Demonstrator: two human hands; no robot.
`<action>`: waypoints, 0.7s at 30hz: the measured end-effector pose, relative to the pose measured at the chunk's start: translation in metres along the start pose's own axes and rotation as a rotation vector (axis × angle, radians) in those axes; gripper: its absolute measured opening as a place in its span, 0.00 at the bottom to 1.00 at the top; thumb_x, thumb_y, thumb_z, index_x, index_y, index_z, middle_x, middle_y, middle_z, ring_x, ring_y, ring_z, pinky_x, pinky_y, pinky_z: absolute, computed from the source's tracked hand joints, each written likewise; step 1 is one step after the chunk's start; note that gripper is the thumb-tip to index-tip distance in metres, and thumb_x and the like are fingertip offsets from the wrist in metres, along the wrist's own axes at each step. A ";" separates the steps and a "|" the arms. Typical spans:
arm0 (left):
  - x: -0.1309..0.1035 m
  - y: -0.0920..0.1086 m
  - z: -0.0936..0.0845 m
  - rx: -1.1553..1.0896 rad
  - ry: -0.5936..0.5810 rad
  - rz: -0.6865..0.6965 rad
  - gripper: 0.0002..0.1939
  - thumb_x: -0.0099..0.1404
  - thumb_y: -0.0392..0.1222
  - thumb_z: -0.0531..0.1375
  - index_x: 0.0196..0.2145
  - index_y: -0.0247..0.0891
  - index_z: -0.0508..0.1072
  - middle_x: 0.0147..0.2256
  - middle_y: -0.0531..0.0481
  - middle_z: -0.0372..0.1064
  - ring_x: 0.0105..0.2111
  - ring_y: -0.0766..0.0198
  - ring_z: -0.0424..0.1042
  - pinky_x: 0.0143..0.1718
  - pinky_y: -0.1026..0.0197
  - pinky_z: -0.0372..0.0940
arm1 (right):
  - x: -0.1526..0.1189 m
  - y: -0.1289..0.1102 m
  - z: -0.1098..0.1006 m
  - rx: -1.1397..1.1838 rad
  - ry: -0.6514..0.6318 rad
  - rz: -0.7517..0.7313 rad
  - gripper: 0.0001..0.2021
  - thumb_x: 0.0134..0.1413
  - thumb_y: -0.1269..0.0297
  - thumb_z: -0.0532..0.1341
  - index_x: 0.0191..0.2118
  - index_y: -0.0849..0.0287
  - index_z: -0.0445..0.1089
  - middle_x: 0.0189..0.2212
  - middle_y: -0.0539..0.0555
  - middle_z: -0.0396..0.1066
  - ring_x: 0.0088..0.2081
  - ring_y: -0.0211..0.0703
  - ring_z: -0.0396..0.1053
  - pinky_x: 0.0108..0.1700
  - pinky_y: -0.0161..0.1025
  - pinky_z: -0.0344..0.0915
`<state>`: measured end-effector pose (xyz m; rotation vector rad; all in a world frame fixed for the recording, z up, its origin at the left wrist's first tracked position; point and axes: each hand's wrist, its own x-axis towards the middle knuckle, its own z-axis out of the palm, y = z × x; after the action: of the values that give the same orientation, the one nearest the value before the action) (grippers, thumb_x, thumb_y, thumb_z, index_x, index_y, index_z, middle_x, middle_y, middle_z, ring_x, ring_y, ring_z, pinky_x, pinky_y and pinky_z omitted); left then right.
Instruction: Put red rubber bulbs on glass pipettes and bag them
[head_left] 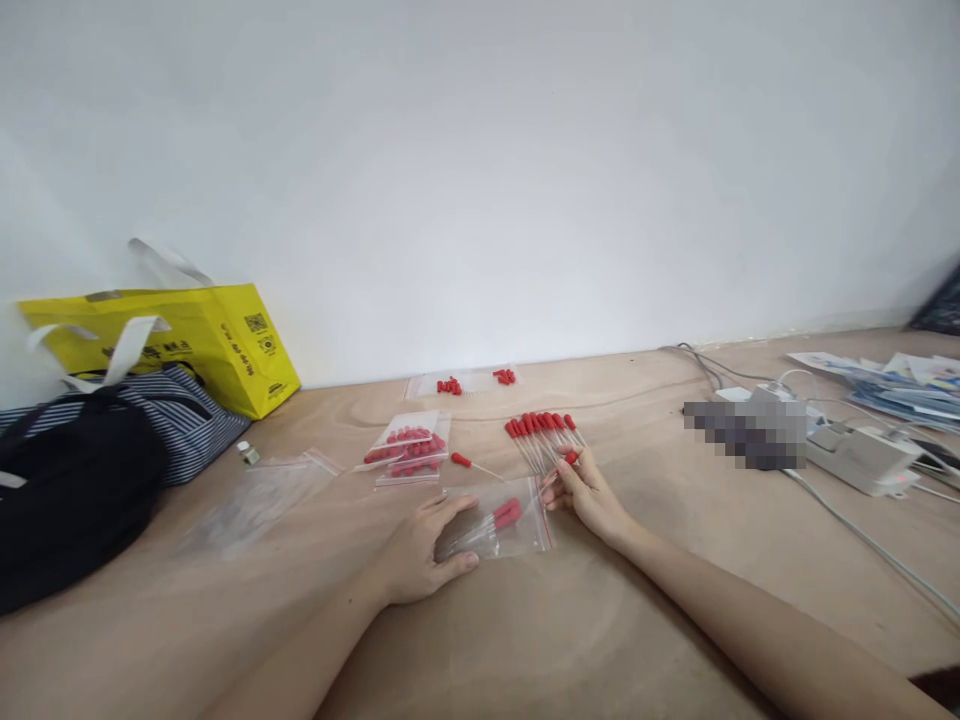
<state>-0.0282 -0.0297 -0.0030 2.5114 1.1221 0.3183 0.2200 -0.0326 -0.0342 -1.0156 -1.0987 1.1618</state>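
Note:
A clear zip bag [525,537] lies flat on the table with several red-bulbed droppers [507,514] inside, its red-lined edge to the right. My left hand [424,550] rests over the bag's left end, thumb and fingers spread apart. Pinched in my right hand [589,500] is a dropper [571,457], its red bulb showing above the fingers, beside the bag's right edge. Just beyond that hand a row of loose droppers [544,422] is fanned out, bulbs away from me. One single dropper [462,460] lies apart, left of the row.
Filled bags of red bulbs [409,450] are stacked behind my left hand. Another bag [472,382] lies near the wall. At left are crumpled clear bags [255,500], a small bottle [247,453], a yellow bag [247,350] and a black bag [75,490]. A power strip [862,457] with cables sits right.

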 end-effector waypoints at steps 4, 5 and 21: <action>0.000 0.001 -0.001 -0.002 0.008 0.007 0.28 0.56 0.51 0.55 0.53 0.43 0.56 0.54 0.46 0.56 0.54 0.51 0.53 0.53 0.45 0.51 | 0.003 0.000 -0.003 -0.047 0.083 -0.061 0.22 0.42 0.46 0.57 0.37 0.56 0.52 0.22 0.43 0.58 0.21 0.34 0.65 0.24 0.36 0.66; 0.000 0.002 -0.001 -0.001 0.012 0.008 0.28 0.56 0.51 0.55 0.53 0.43 0.56 0.54 0.46 0.56 0.54 0.51 0.54 0.53 0.46 0.51 | 0.002 -0.001 -0.003 -0.046 0.115 -0.076 0.23 0.41 0.47 0.58 0.37 0.56 0.52 0.22 0.43 0.58 0.20 0.34 0.65 0.24 0.36 0.66; 0.002 0.006 -0.003 -0.025 0.013 0.008 0.29 0.55 0.51 0.56 0.53 0.42 0.56 0.53 0.46 0.57 0.53 0.53 0.56 0.53 0.47 0.52 | -0.011 -0.005 0.002 -0.324 -0.280 0.146 0.16 0.38 0.52 0.62 0.27 0.61 0.66 0.12 0.43 0.60 0.11 0.28 0.54 0.12 0.27 0.51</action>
<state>-0.0239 -0.0315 0.0028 2.4957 1.1070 0.3485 0.2182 -0.0445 -0.0305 -1.2226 -1.4896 1.2977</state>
